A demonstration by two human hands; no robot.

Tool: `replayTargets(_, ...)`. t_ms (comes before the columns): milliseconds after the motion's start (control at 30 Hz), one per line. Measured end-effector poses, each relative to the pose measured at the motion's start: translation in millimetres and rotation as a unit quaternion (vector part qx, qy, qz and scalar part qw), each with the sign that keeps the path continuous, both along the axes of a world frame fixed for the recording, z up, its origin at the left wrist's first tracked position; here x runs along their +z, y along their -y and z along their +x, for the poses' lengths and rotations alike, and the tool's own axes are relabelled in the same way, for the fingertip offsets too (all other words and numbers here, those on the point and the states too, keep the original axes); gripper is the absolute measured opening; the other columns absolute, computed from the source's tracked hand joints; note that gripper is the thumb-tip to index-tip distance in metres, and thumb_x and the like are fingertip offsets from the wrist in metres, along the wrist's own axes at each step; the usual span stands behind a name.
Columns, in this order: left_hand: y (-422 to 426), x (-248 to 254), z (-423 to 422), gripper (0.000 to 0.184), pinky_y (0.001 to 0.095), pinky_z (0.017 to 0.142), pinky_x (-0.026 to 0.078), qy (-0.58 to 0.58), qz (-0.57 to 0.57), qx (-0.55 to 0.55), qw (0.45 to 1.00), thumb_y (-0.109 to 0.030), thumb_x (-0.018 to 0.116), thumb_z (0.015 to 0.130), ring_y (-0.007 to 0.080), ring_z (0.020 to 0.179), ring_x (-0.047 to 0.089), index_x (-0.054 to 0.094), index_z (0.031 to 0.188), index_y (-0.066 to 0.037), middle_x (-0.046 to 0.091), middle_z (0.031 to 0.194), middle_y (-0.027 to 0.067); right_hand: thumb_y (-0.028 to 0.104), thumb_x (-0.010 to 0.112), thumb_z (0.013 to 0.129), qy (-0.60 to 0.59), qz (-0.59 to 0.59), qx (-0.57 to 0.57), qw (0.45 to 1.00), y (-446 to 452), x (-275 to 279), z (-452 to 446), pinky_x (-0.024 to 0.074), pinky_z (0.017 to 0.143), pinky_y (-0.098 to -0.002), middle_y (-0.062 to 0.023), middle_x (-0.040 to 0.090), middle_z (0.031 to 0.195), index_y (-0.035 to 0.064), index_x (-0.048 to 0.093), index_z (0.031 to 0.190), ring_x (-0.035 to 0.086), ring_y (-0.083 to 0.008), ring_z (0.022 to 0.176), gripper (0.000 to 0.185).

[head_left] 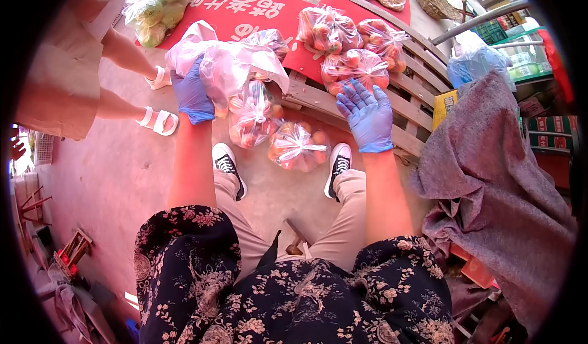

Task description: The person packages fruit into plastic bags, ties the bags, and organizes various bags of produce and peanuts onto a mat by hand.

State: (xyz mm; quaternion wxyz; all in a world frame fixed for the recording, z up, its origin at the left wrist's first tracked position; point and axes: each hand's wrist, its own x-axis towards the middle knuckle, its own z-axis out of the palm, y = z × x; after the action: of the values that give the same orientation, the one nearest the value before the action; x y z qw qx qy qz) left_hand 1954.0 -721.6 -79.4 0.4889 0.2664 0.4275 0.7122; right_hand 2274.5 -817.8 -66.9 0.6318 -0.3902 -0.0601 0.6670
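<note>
My left hand [195, 94], in a blue glove, is closed on the side of a pale pink-white plastic bag [229, 62]; its fingertips are partly hidden by the film. The bag's mouth gapes toward the lower right. Palm up and fingers spread, my right hand [369, 120], also gloved, holds nothing. It is just below a clear bag [355, 68] of round red-orange fruit. More knotted clear bags of this fruit lie about: one bag [251, 114] under the pink-white bag, another bag [299, 147] on the floor between my shoes, and others on the slatted pallet.
A red banner with white characters [254, 6] partly covers the wooden pallet [413, 87]. Bagged green vegetables [156, 10] lie at its far left. Another person's legs and white sandals [160, 121] are close on the left. Grey cloth [490, 179] drapes over things at right.
</note>
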Motion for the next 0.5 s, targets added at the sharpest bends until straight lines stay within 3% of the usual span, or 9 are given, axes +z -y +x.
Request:
replayTargets(100, 6, 6, 4, 0.05, 0.0297, 0.074, 0.052, 0.017, 0.007, -0.013, 1.0, -0.003, 0.066, 0.075, 0.0198, 0.093, 0.058, 0.042, 0.119, -0.004, 0.054, 0.108, 0.0093, 0.034, 0.043, 0.089, 0.006, 0.008, -0.031, 0.999, 0, -4, 12, 0.0461, 0.085, -0.0443, -0.0177, 0.055, 0.111, -0.0006, 0.045, 0.118, 0.056, -0.033, 0.098, 0.046)
replayTargets(267, 6, 4, 5, 0.048, 0.0298, 0.078, 0.051, 0.002, 0.004, -0.017, 1.0, -0.002, 0.064, 0.077, 0.0194, 0.094, 0.058, 0.043, 0.119, -0.005, 0.055, 0.109, 0.0092, 0.036, 0.044, 0.086, 0.035, -0.019, -0.171, 0.984, 1, -4, 28, 0.047, 0.083, -0.0436, -0.014, 0.052, 0.101, -0.0022, 0.044, 0.118, 0.054, -0.0298, 0.091, 0.049)
replayTargets(367, 11, 8, 10, 0.047, 0.0301, 0.078, 0.051, 0.009, 0.009, -0.032, 0.999, -0.002, 0.063, 0.077, 0.0193, 0.095, 0.058, 0.043, 0.12, -0.005, 0.055, 0.109, 0.0087, 0.036, 0.045, 0.086, 0.043, -0.014, -0.216, 0.975, 2, -8, 36, 0.0471, 0.083, -0.0437, -0.0145, 0.051, 0.103, -0.0022, 0.044, 0.117, 0.054, -0.0295, 0.091, 0.049)
replayTargets(500, 4, -6, 6, 0.045, 0.0292, 0.078, 0.05, 0.007, 0.014, -0.038, 0.999, -0.001, 0.062, 0.077, 0.0182, 0.093, 0.057, 0.045, 0.118, -0.005, 0.055, 0.108, 0.0071, 0.037, 0.043, 0.088, 0.04, -0.017, -0.185, 0.982, 4, -5, 33, 0.0484, 0.078, -0.0401, -0.0129, 0.048, 0.106, 0.0001, 0.038, 0.124, 0.055, -0.0273, 0.088, 0.051)
